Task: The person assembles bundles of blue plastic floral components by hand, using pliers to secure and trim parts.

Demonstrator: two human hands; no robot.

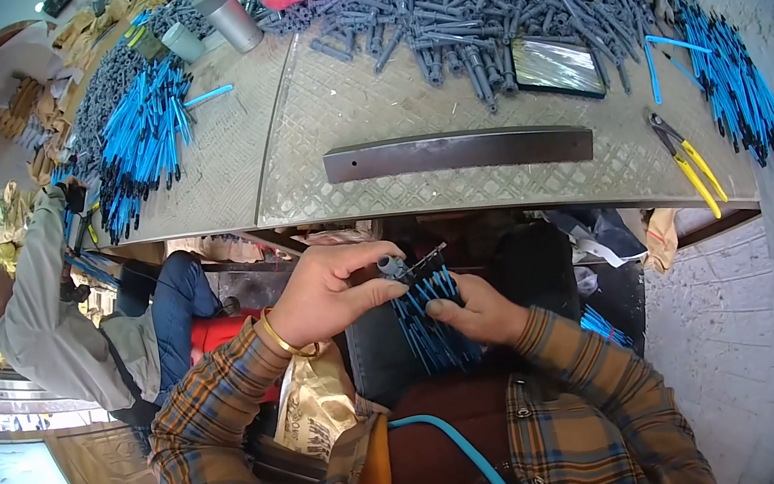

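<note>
Above my lap, my left hand (pixel 326 294) is closed, pinching a grey tube-shaped plastic part (pixel 394 267) between thumb and fingers. My right hand (pixel 475 309) is closed beside it, its thumb pressed against a bundle of thin blue rods (pixel 434 331) with dark ends. The bundle hangs down between the hands, and the tube part is close to its upper end. A thin dark piece sticks out at the top of the bundle; I cannot make out what it is.
The table (pixel 296 175) bears a heap of grey tube parts (pixel 482 9), a dark metal bar (pixel 459 153), yellow-handled pliers (pixel 686 162) and a small black-framed panel (pixel 558 67). Blue rods are piled left (pixel 144 128) and right (pixel 733 76). A co-worker (pixel 63 303) sits at the left.
</note>
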